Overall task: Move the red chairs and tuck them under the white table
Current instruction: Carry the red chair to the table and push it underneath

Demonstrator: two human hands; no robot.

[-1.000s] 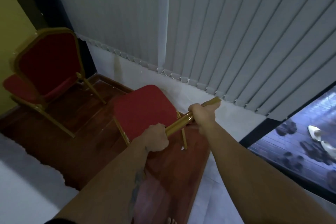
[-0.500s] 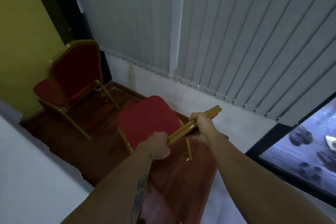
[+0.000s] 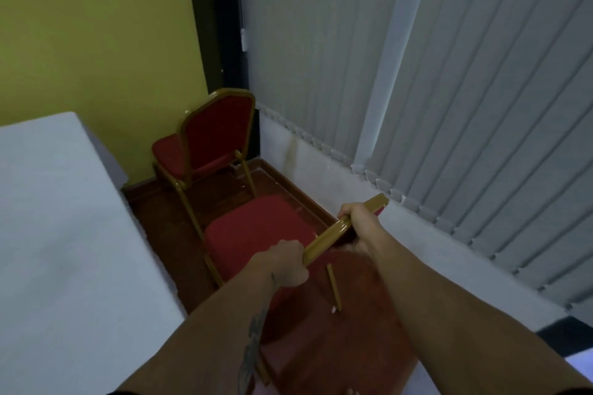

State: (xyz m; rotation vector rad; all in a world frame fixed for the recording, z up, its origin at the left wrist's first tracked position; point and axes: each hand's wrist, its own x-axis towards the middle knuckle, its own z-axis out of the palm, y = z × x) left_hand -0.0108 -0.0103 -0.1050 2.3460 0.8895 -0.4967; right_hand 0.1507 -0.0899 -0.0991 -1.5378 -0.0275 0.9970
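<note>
A red chair (image 3: 256, 234) with a gold frame stands right in front of me, its seat facing away. My left hand (image 3: 285, 263) and my right hand (image 3: 361, 218) both grip the gold top rail of its backrest. A second red chair (image 3: 215, 135) stands further off in the corner, against the yellow wall. The white table (image 3: 64, 250) fills the left side of the view, its edge just left of the held chair.
Grey vertical blinds (image 3: 449, 90) run along the right, above a white ledge (image 3: 337, 183). The floor is dark red wood (image 3: 337, 349). A yellow wall (image 3: 96, 26) closes the far left corner.
The view has swung left: the white table now fills the left side and the corner chair sits nearer the centre. Both hands keep their grip on the chair's rail.
</note>
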